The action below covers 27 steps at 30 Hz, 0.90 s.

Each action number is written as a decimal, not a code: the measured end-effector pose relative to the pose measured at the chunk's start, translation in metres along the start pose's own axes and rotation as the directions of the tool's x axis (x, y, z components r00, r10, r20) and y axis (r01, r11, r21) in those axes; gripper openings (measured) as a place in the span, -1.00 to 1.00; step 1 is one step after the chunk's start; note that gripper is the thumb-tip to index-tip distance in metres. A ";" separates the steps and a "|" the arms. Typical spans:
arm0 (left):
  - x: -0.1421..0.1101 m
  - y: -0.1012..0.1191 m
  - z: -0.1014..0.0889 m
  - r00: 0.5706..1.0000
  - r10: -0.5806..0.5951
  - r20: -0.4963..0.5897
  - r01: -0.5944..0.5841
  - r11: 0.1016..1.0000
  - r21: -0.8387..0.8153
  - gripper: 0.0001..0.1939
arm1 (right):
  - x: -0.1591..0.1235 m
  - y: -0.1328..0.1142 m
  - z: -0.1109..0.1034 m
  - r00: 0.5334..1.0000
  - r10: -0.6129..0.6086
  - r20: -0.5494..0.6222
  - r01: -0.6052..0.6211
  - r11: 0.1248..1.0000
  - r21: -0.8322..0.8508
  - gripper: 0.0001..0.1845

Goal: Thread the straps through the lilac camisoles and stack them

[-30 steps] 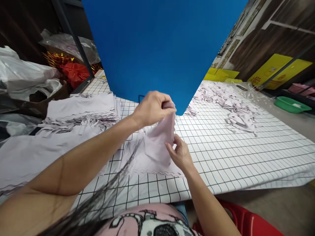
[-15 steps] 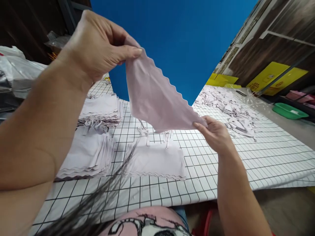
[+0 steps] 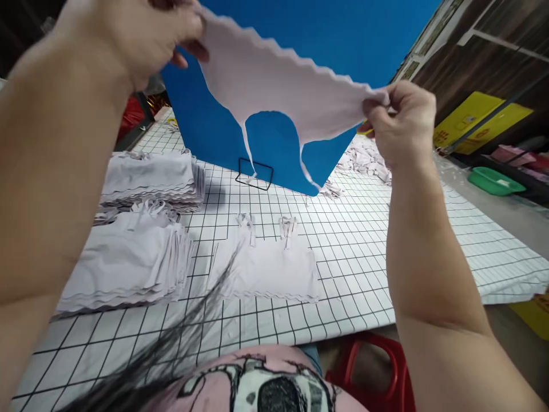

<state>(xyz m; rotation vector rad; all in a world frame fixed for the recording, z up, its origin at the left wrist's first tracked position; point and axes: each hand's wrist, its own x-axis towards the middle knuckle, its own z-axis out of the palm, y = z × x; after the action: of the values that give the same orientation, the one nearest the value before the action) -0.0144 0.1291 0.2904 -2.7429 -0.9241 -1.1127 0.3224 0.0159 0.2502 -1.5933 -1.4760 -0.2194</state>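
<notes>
I hold a pale lilac fabric piece [image 3: 274, 86] with a scalloped edge and two thin straps stretched out high in front of me. My left hand [image 3: 141, 34] pinches its left corner near the top of the view. My right hand [image 3: 401, 123] pinches its right corner. The straps dangle in front of a blue board [image 3: 295, 34]. Below the held piece, another such piece [image 3: 268, 269] lies flat on the white gridded table [image 3: 364, 252].
Two stacks of the same fabric pieces [image 3: 128, 257] sit at the left of the table. A heap of loose fabric scraps [image 3: 364, 157] lies at the far right. A green tray [image 3: 495, 180] and yellow boards [image 3: 476, 123] stand beyond. A red stool [image 3: 377, 366] is beneath me.
Both hands lifted the fabric piece from the table up to face height and pulled it out wide; the straps now hang free. My right hand rose and moved right.
</notes>
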 end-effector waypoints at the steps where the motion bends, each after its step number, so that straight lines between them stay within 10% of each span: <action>1: -0.018 0.003 0.007 0.998 -0.041 -0.040 0.038 0.998 -0.055 -0.28 | -0.021 0.004 0.001 1.000 0.017 0.025 -0.017 1.000 0.014 -0.80; 5: -0.130 0.014 0.068 0.965 -0.249 0.084 0.255 0.963 -0.085 -0.56 | -0.148 0.035 0.021 0.971 0.083 0.225 -0.091 0.995 0.026 -0.89; 11: -0.279 0.022 0.145 0.924 -0.182 0.336 0.281 0.920 -0.275 -0.74 | -0.299 0.068 0.045 0.837 0.118 0.534 -0.184 0.980 0.071 -0.77; 27: -0.335 0.032 0.139 0.959 -0.021 0.282 0.078 0.978 -0.192 -0.82 | -0.346 0.064 0.029 0.873 -0.149 0.464 0.130 0.989 0.073 -0.68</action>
<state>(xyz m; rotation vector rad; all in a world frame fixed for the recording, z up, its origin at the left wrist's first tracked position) -0.0997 -0.0344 -0.0239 -3.1199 -0.9614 -0.8842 0.2731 -0.1950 -0.0292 -1.5756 -1.9576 0.1286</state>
